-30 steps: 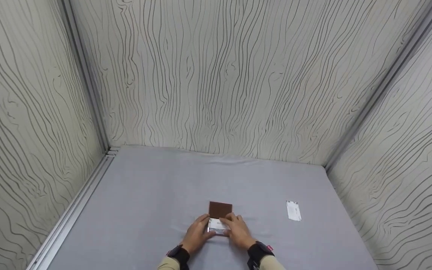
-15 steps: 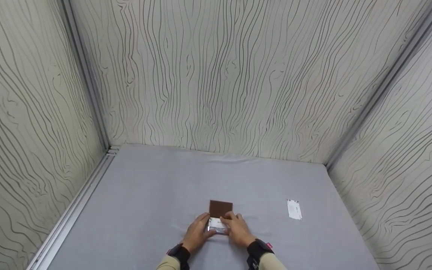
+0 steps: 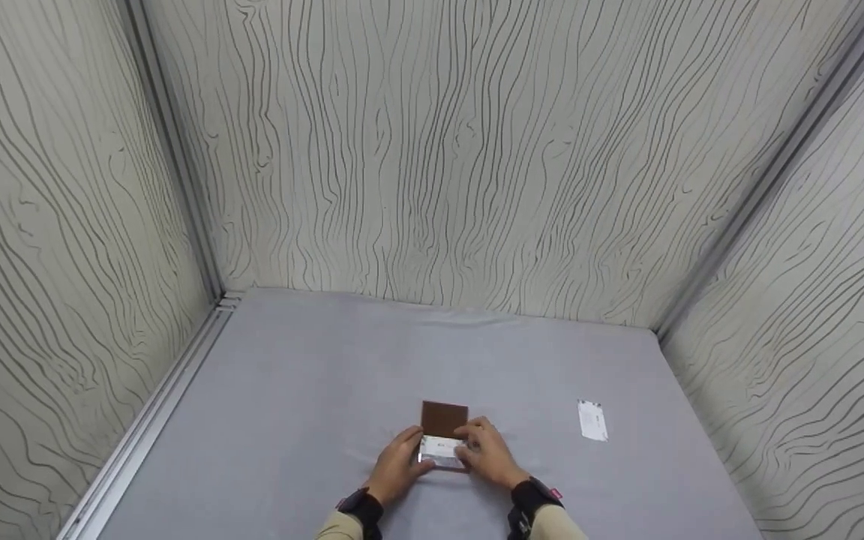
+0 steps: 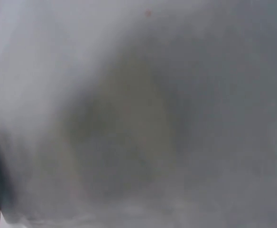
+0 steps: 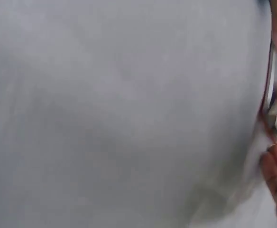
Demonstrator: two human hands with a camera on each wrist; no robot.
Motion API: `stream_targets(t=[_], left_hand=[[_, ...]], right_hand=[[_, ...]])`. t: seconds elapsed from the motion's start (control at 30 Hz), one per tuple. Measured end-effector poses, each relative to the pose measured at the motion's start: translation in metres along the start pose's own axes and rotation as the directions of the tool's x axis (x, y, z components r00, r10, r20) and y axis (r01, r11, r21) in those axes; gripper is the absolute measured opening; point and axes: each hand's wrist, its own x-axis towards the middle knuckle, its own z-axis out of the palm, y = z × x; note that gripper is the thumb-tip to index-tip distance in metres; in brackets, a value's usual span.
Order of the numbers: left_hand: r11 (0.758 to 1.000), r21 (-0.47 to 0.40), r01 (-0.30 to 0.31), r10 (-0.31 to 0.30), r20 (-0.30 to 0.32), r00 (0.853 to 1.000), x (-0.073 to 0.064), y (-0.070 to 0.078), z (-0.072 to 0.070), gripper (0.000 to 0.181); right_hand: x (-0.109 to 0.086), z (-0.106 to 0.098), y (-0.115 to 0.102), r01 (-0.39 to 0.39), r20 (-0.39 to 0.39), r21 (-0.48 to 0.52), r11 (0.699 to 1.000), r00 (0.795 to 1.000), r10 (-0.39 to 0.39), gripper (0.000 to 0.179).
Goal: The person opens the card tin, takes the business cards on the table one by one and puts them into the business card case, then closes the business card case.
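Note:
A small brown card holder (image 3: 445, 418) lies unfolded on the grey cloth in the head view. Its nearer half carries a white printed card (image 3: 439, 446), with a clear, shiny strip along the bottom. My left hand (image 3: 396, 466) grips the holder's left side, thumb at the near edge and fingers by the fold. At the right side, my right hand (image 3: 493, 456) has its curled fingers near the fold and its thumb over the card's right end. In the right wrist view, blurred fingers (image 5: 273, 173) touch the holder's edge (image 5: 266, 95). The left wrist view shows mostly cloth.
A second white card (image 3: 592, 420) lies flat on the cloth, to the right of my hands. Wood-grain panels (image 3: 417, 150) rise at the back and both sides. A metal rail (image 3: 151, 420) runs along the table's left edge.
My right hand has slid a little rightward, its fingertips moving off the middle of the card to the right edge, uncovering more print. The left hand keeps its hold.

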Motion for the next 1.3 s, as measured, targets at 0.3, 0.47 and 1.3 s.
stream_targets(t=[0.3,0.47,1.3], left_hand=[[1.0,0.028,0.013,-0.014,0.024,1.0,0.002,0.0,0.002,0.055],[1.0,0.02,0.024,-0.024,0.024,0.999,0.002,0.004,0.001,0.055],[0.999,0.03,-0.012,0.012,0.001,1.0,0.0,0.0,0.001,0.055]], right_hand=[[-0.013,-0.032,0.046,-0.201,-0.417,-0.241,0.95,0.905,0.086,0.013],[-0.027,-0.058,0.069,-0.359,-0.453,-0.283,0.889,0.867,0.206,0.014],[-0.078,-0.113,0.116,-0.578,-0.264,-0.324,0.749,0.816,0.515,0.019]])
